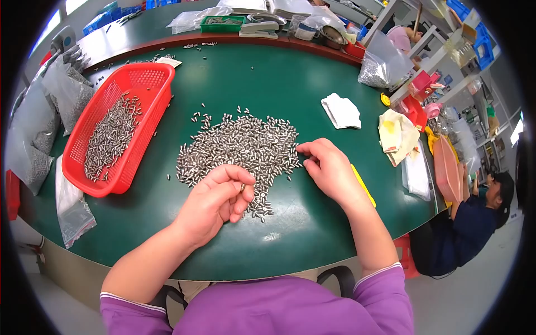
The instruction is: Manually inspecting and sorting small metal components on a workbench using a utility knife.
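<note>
A heap of small, shiny metal pieces point(240, 139), short and pointed like tiny bullets, spreads over the green table point(312, 223). My left hand point(215, 195) is over the near side of the heap, with a small metal piece point(242, 188) pinched between thumb and fingers. At the heap's right edge, my right hand point(330, 169) reaches in with its fingers curved. Its thumb and forefinger are apart, and the forefinger's tip is by the outermost pieces. To the left, a red plastic basket point(162, 92) holds many more pieces like these.
Filled clear bags point(67, 92) line the left edge. A white cloth point(341, 111) lies beyond my right hand, and a yellow strip point(363, 186) lies beside its wrist. A green tray point(222, 23) stands at the back. Another person point(474, 223) sits at the right.
</note>
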A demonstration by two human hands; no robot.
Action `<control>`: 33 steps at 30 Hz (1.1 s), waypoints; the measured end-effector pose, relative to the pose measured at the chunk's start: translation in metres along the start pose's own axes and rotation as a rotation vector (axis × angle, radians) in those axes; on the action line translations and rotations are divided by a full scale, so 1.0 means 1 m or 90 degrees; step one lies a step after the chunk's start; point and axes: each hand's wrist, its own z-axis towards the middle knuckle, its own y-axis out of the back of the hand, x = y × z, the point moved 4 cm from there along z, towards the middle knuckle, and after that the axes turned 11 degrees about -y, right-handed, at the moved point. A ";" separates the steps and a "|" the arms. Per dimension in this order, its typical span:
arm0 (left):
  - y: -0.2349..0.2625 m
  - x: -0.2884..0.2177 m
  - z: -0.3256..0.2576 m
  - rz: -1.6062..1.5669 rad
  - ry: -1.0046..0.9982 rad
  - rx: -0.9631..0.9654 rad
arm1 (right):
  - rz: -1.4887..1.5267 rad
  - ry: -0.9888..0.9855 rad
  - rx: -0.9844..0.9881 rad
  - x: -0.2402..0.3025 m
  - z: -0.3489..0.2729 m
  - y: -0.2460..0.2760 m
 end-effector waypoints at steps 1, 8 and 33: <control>0.001 0.001 -0.002 0.013 0.012 -0.014 | 0.002 0.003 0.008 0.002 0.000 -0.003; 0.008 0.005 -0.008 -0.056 0.073 -0.072 | 0.015 0.042 0.070 0.021 -0.013 -0.007; -0.001 0.015 -0.010 -0.060 0.116 -0.014 | -0.012 0.121 0.118 0.035 -0.025 -0.006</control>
